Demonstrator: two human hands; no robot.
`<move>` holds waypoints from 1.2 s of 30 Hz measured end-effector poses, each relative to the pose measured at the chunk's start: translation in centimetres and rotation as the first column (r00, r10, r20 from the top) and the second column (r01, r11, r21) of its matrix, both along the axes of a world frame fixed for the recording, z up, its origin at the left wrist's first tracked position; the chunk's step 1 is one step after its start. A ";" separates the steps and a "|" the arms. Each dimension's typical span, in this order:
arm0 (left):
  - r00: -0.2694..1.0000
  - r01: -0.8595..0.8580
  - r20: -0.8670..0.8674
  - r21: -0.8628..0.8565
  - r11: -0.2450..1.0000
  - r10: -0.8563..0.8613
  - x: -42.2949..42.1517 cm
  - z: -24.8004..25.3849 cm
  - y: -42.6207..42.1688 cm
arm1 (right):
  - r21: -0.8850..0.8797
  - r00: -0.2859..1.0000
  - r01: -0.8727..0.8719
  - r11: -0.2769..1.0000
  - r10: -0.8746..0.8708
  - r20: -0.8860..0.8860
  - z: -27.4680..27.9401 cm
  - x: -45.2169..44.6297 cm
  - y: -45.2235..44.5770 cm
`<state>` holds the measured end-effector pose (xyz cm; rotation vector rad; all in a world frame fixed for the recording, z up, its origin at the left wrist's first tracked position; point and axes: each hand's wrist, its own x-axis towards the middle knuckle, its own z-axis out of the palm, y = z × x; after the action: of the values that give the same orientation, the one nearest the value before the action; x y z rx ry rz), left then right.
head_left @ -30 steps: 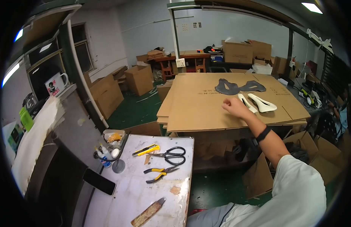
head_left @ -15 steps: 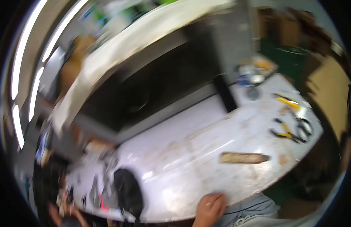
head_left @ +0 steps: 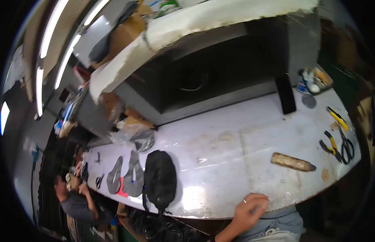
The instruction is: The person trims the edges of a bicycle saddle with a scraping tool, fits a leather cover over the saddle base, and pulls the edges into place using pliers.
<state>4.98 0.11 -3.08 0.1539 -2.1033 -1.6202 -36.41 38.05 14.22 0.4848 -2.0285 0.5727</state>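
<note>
Our view has swung along the counter (head_left: pixel 211 149); our right hand has left it, so we can judge only our left hand (head_left: pixel 251 207). Grip loosely curled, contents indeterminable; the brown tool (head_left: pixel 293 161) lies near, on the counter.

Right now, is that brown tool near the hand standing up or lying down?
Lying down: the brown tool rests along the table, and its dark tip points right in the picture, not up.

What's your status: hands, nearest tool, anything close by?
Left hand loosely curled at the near edge of the table, nothing visibly held; right hand out of view. Wrapped tool flat, untouched. Pliers, scissors past its tip.
</note>
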 end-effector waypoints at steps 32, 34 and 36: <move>0.947 0.236 -0.210 0.968 0.082 -0.241 -0.6 7.0 -1.8 | -0.910 -0.256 0.287 0.298 0.940 0.227 -10.2 27.3 -16.5; 0.955 0.207 -0.173 0.970 0.124 -0.243 -0.2 6.3 -1.8 | -0.911 -0.209 0.268 0.312 0.942 0.261 -9.7 27.8 -16.3; 0.908 0.386 -0.396 0.917 -0.098 -0.133 0.4 4.5 -2.0 | -0.907 -0.131 0.145 0.394 0.917 0.377 -9.4 28.2 -16.0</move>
<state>5.42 -1.89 1.40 0.0184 -0.2347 -2.9896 -8.25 22.09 4.81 0.2621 -2.2436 3.0039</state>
